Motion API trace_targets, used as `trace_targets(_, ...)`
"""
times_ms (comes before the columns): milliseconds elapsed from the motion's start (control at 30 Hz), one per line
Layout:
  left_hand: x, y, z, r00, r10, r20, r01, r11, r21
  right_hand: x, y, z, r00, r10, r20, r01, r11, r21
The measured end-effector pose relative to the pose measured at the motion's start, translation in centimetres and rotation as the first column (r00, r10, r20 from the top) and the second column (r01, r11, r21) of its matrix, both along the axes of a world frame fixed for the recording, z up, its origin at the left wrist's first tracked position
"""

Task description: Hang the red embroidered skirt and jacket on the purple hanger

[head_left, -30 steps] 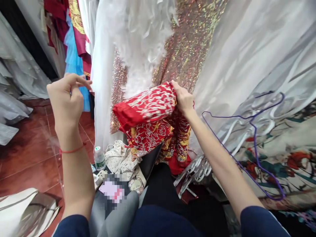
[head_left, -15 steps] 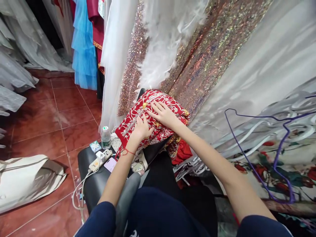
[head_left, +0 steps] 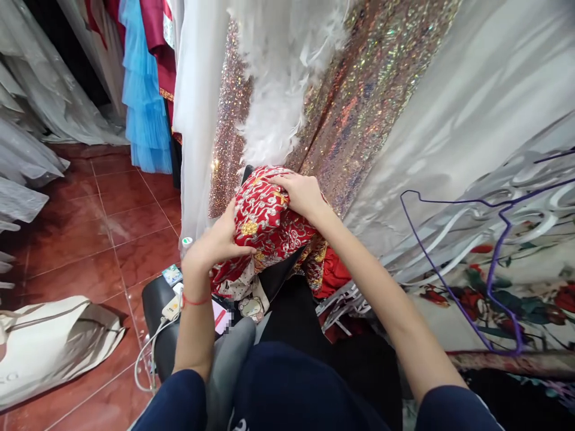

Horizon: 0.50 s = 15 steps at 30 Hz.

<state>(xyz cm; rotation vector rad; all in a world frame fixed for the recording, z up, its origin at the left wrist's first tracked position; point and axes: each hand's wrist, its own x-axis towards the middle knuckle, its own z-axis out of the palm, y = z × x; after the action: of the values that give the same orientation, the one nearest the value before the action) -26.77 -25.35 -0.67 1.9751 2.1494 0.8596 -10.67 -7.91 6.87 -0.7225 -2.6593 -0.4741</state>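
Centre frame: red garment (head_left: 269, 224), soft, bulky, embroidery probably stiffening it, bundled on black stool (head_left: 157, 299); left hand (head_left: 215, 245) grips its lower edge, right hand (head_left: 300, 194) presses on top, best gathered from underneath.

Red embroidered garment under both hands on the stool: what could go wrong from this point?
1. The left hand and right hand press a loosely bundled red garment at the edge of the black stool; it may slide onto the floor.
2. A water bottle and a power strip sit right beside the left wrist; a nudge could tip the bottle onto the strip.
3. The embroidery might snag on the sequined dress close behind.
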Motion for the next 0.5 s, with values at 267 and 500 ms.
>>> trace_targets(267,-0.4,-2.2,1.8,0.999,0.049,-0.008,-0.049,0.994,-0.101,8.4,1.8,-2.0,0.924,-0.217,-0.315,0.18,0.973,-0.143)
trace_targets(500,4.2,-0.8,3.6,0.945,0.215,-0.248,-0.211,0.977,0.042,14.0,1.7,-7.0,0.841,-0.264,-0.472,0.118,0.941,-0.317)
